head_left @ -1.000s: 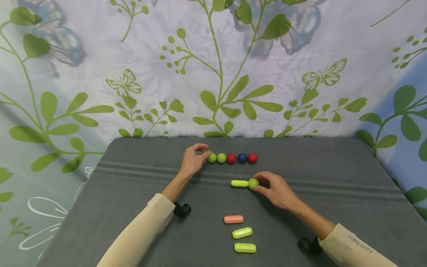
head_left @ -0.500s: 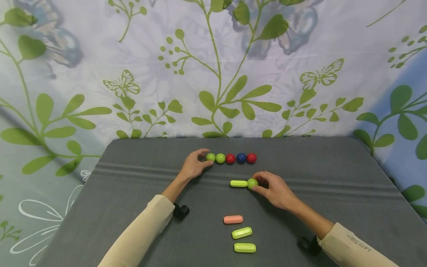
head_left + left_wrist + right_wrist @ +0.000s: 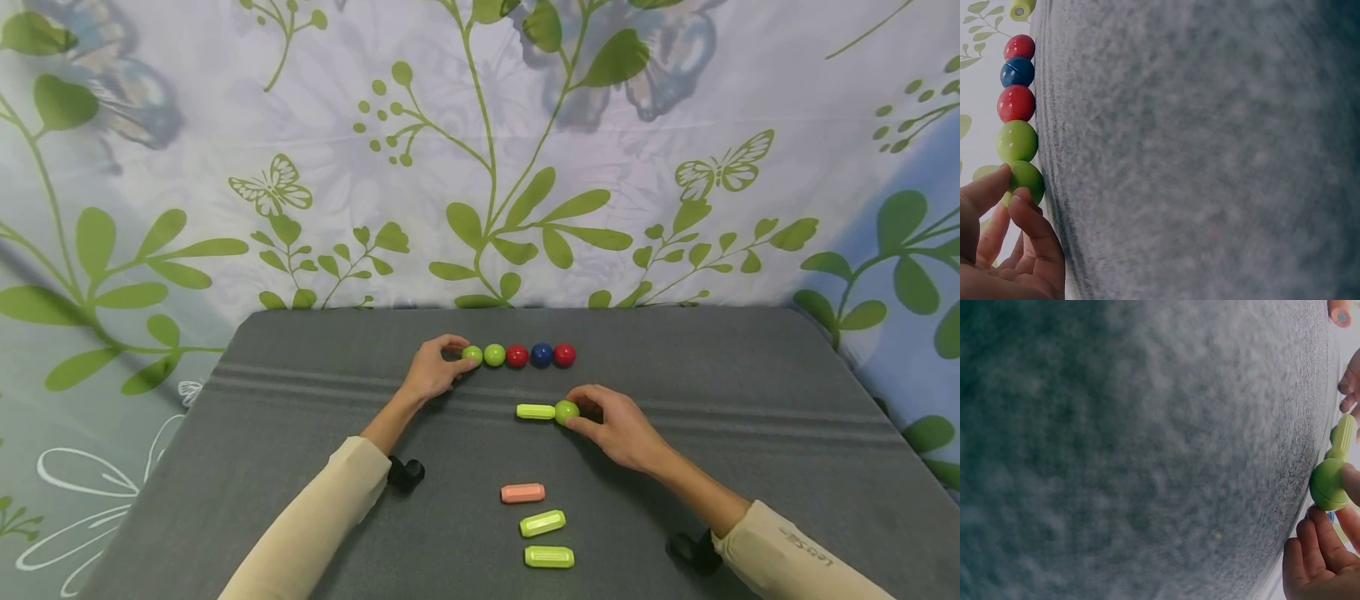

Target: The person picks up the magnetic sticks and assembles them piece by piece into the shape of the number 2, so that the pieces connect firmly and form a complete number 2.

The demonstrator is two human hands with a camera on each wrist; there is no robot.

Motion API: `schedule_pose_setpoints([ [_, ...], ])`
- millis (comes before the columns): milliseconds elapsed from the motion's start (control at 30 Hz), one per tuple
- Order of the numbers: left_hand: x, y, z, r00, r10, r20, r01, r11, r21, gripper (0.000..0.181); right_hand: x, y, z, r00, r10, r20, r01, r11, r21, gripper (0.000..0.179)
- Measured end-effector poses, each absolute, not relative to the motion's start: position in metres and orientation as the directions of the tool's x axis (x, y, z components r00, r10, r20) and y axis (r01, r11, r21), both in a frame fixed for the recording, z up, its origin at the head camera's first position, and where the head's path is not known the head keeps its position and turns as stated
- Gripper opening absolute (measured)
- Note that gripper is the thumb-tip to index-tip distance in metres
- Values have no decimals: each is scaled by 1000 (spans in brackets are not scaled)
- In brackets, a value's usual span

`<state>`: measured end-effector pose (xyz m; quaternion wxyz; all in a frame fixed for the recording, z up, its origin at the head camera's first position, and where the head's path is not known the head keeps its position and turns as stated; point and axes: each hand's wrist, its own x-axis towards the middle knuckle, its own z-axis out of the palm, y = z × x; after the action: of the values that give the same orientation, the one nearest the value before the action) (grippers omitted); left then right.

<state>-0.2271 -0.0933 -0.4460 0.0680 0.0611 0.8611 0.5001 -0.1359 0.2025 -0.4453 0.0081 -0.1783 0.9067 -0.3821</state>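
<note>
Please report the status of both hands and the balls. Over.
Left hand pinching green end ball of ball row. Right hand gripping separate green ball at end of yellow-green stick. Three loose sticks lying clear of both hands.

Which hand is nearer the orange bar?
Right. The right hand sits beyond the orange bar and to its right, gripping a green ball; the left hand is farther beyond, to the left, at the row of balls.

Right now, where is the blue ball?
In the head view, the blue ball sits on the far part of the grey table, to the right of the left hand, between two red balls.
</note>
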Motion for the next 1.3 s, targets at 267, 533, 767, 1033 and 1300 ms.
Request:
schedule_pose_setpoints([
  [267,-228,-94,-446,-983,167,-75,12,470,883,41,-135,201,-446,-938,-325,122,-316,656,-685,24],
  [533,-222,-98,-442,-983,138,-118,-45,443,895,40,-135,200,-444,-936,-328,127,-321,653,-686,23],
  [767,-207,-104,-432,-970,227,-90,14,419,908,37,-135,201,-444,-938,-326,116,-314,661,-682,23],
  [1033,-184,-95,-426,-906,415,-85,108,421,900,36,-135,202,-444,-938,-324,122,-317,667,-674,23],
  [1300,-171,-85,-433,-854,512,-92,175,449,876,31,-135,202,-444,-936,-328,131,-326,660,-677,22],
])
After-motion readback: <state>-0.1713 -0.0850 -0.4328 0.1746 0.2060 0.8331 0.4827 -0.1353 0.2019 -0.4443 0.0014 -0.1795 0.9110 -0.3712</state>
